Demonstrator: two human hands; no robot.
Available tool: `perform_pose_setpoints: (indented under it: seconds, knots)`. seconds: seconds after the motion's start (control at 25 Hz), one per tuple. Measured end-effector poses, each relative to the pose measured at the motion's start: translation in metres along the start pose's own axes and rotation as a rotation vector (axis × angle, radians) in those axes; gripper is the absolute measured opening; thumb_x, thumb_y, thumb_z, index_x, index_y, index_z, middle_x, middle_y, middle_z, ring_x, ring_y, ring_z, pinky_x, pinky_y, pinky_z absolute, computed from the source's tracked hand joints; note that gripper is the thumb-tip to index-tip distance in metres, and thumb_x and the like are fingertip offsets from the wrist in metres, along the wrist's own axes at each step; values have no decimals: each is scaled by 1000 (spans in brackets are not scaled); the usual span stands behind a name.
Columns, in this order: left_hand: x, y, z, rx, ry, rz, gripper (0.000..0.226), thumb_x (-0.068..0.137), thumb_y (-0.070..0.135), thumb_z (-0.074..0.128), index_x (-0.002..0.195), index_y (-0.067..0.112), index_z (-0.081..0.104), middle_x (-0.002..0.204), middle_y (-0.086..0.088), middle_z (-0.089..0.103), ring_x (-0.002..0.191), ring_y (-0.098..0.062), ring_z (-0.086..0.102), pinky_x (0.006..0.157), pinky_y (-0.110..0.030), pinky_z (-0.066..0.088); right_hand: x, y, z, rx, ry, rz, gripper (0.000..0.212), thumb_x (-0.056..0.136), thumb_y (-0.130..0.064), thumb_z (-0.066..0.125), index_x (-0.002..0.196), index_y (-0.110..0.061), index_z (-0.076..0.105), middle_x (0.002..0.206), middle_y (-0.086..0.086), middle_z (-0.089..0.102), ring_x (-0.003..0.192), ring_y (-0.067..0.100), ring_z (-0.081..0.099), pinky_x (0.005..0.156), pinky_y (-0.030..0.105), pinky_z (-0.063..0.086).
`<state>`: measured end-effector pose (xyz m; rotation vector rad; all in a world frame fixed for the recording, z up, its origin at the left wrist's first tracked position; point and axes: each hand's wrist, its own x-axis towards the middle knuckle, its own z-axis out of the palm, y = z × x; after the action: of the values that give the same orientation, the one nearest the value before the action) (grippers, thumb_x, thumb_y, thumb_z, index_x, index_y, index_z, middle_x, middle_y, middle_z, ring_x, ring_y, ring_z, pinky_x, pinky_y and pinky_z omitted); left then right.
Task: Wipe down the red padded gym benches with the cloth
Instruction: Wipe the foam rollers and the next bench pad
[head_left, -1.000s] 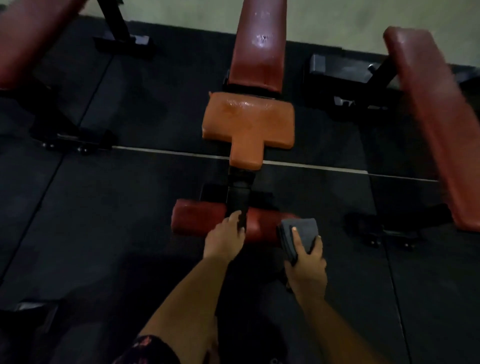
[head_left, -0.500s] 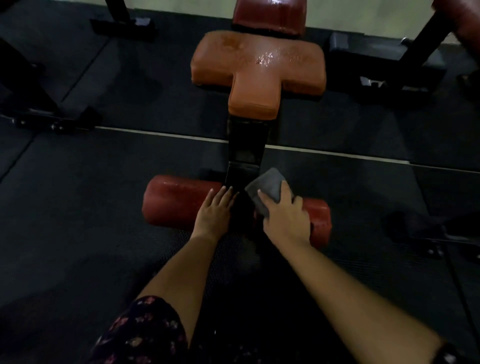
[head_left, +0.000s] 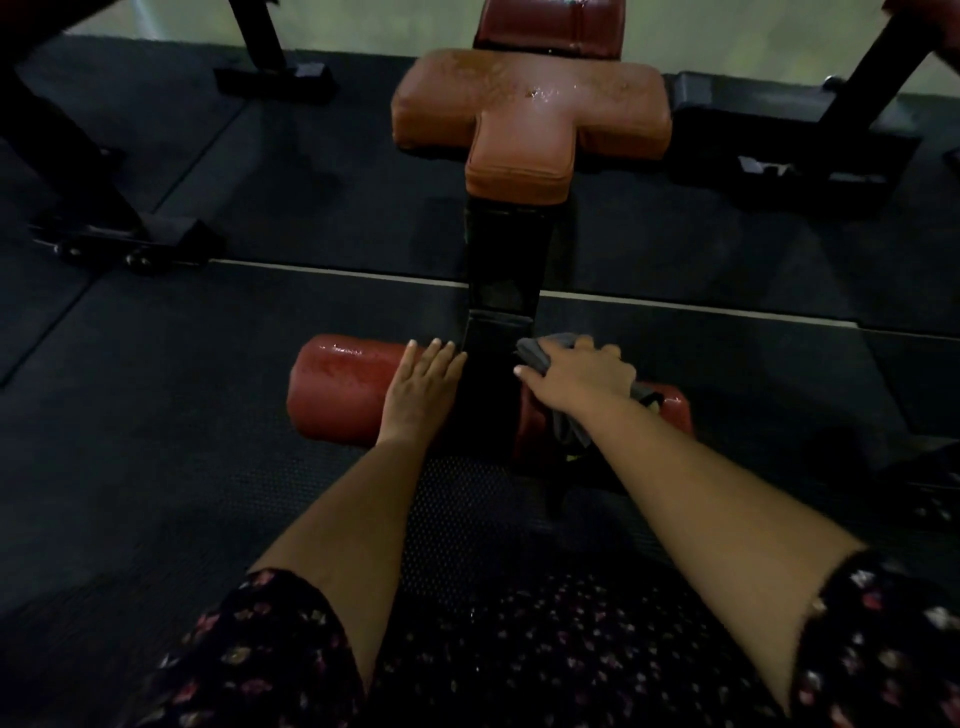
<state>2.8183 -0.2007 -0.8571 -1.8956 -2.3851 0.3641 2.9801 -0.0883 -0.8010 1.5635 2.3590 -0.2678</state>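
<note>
A bench stands in front of me with an orange T-shaped seat pad (head_left: 524, 119), a dark red back pad (head_left: 550, 28) behind it, and a black post (head_left: 504, 270) running down to a red foot roller. My left hand (head_left: 423, 389) rests flat, fingers straight, on the left roller (head_left: 337, 384), which looks wet and shiny. My right hand (head_left: 576, 376) presses a grey cloth (head_left: 535, 353) onto the right roller (head_left: 670, 410), fingers curled over the cloth. Most of the right roller is hidden under hand and cloth.
Black rubber floor mats (head_left: 208, 415) lie all around, with a pale seam line across them. Black frames of other benches stand at the left (head_left: 104, 223) and the upper right (head_left: 779, 156). A pale wall runs along the back.
The view has come closer and lower to the roller. My right hand with the cloth slid from the post side onto the right roller, and the cloth now hangs down over its front. My left hand stayed put.
</note>
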Motion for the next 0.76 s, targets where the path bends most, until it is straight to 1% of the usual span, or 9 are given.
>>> perform_pose_setpoints:
  seconds: [0.08,0.16,0.24,0.32,0.4,0.48,0.56,0.68,0.76]
  knots:
    - [3,2,2,-98,27,-42,55,104,34,17,156,16,19,163,-4,19,152,-21,11,120,-43,-10,4,-2,10,-14,86,16,65,89,-73,32,142,-37,38,143,15,41,121,41,42,90,53,42]
    - [4,5,10,-89,113,-73,61,99,36,11,151,16,36,157,-5,36,148,-22,26,120,-44,-9,6,-5,14,-43,190,-2,57,92,-64,35,137,-30,46,133,15,49,115,40,46,85,51,42]
    - [6,8,18,-74,186,-59,61,95,33,16,141,14,52,145,-8,52,139,-26,43,119,-46,-7,-1,-8,17,-39,246,-5,54,95,-58,37,138,-26,46,135,18,47,113,41,46,86,50,44]
    - [7,8,25,-73,298,-38,54,92,28,27,129,10,62,133,-12,62,128,-30,55,118,-48,-3,-19,-12,30,-3,299,-2,57,96,-54,39,145,-27,38,145,23,36,115,44,44,87,49,45]
    - [11,9,28,-94,361,-43,49,90,24,34,123,7,66,127,-15,65,122,-33,59,117,-49,1,-44,-12,55,-8,428,-6,59,94,-50,47,148,-28,36,149,26,33,107,45,48,78,46,47]
    - [12,12,31,-123,421,-56,45,91,23,37,119,7,68,124,-15,66,120,-33,60,117,-52,6,-69,-9,90,-45,569,-59,60,89,-44,57,145,-32,42,145,26,39,92,43,55,63,41,49]
    - [11,13,32,-153,482,-70,42,93,22,39,118,8,68,122,-14,68,120,-31,61,118,-52,8,-84,-1,127,-92,670,-125,55,93,-36,54,146,-37,39,144,23,41,85,38,58,56,37,48]
    - [10,10,32,-197,515,-76,40,94,23,40,122,9,65,124,-12,67,123,-30,59,119,-50,2,-101,17,163,-147,737,-220,49,102,-25,36,147,-42,28,145,17,33,88,35,55,55,38,51]
    - [8,8,32,-232,497,-77,41,95,26,39,124,9,63,126,-11,66,125,-29,57,120,-49,-2,-107,30,165,-142,730,-275,56,97,-23,42,147,-45,28,146,13,31,90,35,53,56,39,50]
